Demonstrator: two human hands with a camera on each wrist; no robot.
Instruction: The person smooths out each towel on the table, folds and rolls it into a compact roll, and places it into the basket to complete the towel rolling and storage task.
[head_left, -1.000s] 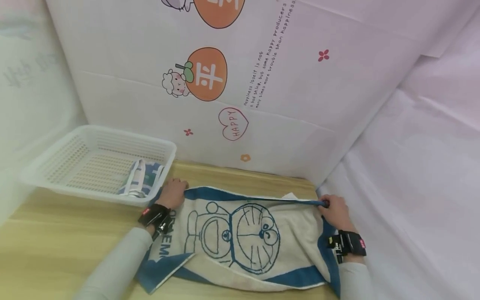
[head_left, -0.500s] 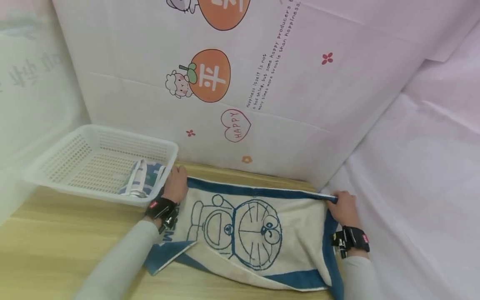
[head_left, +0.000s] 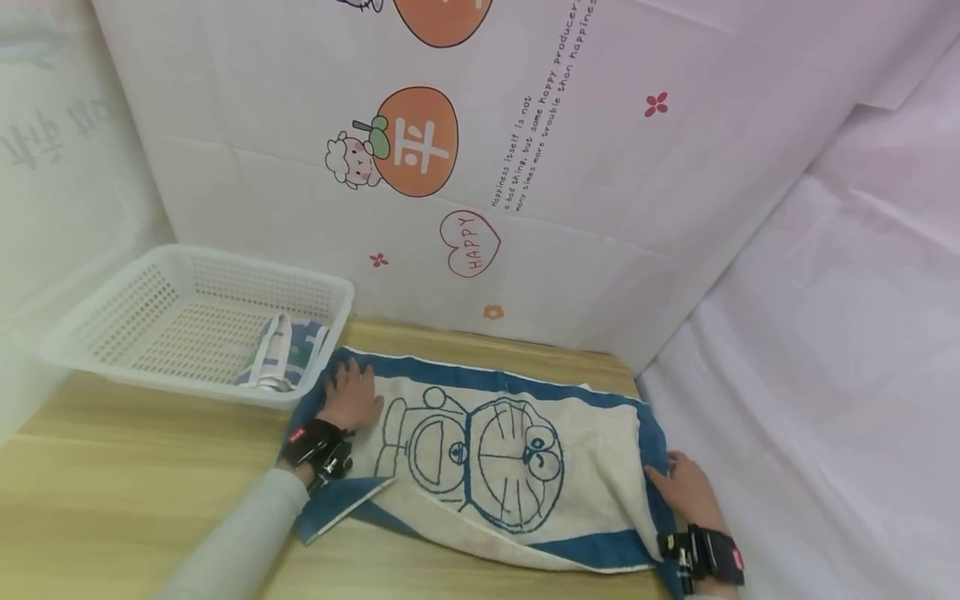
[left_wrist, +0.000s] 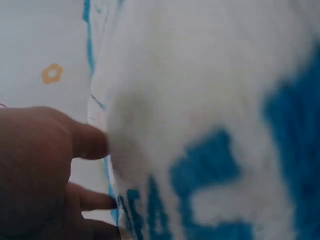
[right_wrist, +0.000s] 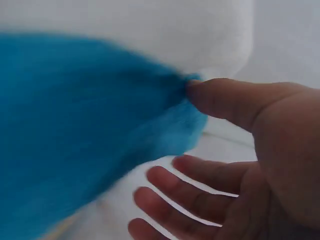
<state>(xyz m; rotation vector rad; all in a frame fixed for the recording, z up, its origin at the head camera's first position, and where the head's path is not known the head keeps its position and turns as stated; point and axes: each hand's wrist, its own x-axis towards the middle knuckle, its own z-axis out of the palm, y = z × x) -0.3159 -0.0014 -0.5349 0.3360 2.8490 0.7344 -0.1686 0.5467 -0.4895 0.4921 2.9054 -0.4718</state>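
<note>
A cream towel [head_left: 592, 442] with a blue border and a blue cartoon outline lies spread on the wooden table. Its near left corner is folded over, and the near edge is bunched. My left hand [head_left: 352, 396] rests with spread fingers on the towel's far left corner, beside the basket. At the right border is my right hand [head_left: 690, 492]. In the right wrist view its thumb [right_wrist: 220, 97] touches the blue edge, while the other fingers extend below, apart from the thumb. Blue lettering on the towel [left_wrist: 210, 180] shows close up in the left wrist view.
A white plastic basket [head_left: 150, 387] stands at the back left, holding a folded blue-and-white checked cloth [head_left: 288, 350]. Behind the wooden table [head_left: 150, 483] rises a white printed sheet [head_left: 570, 275]. More white fabric [head_left: 840, 358] hangs along the right side.
Both hands have let go of the towel's far edge, which now lies flatter on the table. The left hand has spread out on the corner; the right hand has slid nearer along the right border.
</note>
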